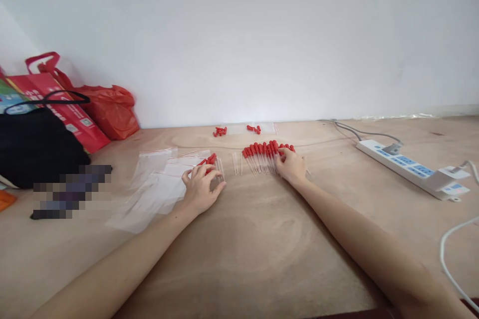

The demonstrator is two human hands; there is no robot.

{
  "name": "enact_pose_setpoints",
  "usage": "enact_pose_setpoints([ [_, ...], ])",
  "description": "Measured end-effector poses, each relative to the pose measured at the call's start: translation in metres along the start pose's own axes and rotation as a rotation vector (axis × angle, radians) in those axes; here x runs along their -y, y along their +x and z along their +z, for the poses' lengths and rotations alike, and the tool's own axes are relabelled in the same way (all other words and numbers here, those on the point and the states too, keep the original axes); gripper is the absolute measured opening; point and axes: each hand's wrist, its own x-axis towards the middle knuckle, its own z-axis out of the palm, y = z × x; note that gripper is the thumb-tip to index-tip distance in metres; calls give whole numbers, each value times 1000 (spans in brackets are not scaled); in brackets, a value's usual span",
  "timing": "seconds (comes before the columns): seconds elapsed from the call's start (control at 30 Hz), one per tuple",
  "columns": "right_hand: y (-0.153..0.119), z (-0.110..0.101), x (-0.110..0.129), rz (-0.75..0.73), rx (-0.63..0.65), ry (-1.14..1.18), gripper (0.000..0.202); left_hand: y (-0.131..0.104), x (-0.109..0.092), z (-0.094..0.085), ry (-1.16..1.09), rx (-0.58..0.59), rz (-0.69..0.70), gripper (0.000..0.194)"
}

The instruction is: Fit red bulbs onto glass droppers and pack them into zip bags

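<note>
Head view: the left hand (201, 187) curls around a small bunch of red-capped droppers (210, 161) beside clear zip bags (157, 184). The right hand (290, 165) rests loosely bent on the larger dropper row (262, 155). A power strip (411, 168) lies right; red bags (93, 109) stand left.

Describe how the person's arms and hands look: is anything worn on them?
Both arms are bare as far as the picture shows: no sleeves, gloves, watch or bracelet. The left hand and the right hand show no rings that I can make out. The forearms are slim and long, and they look stretched toward the lower edge. The nails look short and unpainted, though they are too small to be sure.
</note>
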Motion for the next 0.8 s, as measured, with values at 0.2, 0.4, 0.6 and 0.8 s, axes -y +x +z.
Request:
enact_pose_setpoints([
  [0.2, 3, 3, 5, 4, -23, -78, 32, 0, 0, 1, -8, 4, 4, 13],
  [0.4, -4, 3, 8, -73, -20, -187, 34, -1, 1, 1, -12, 16, 4, 13],
  [0.6, 1, 5, 15, -53, -21, -200, 34, -1, 0, 0, -22, 30, 10, 12],
  [0.8, 2, 7, 13, -64, -31, -199, 43, 0, 0, 0, -19, 32, 5, 12],
])
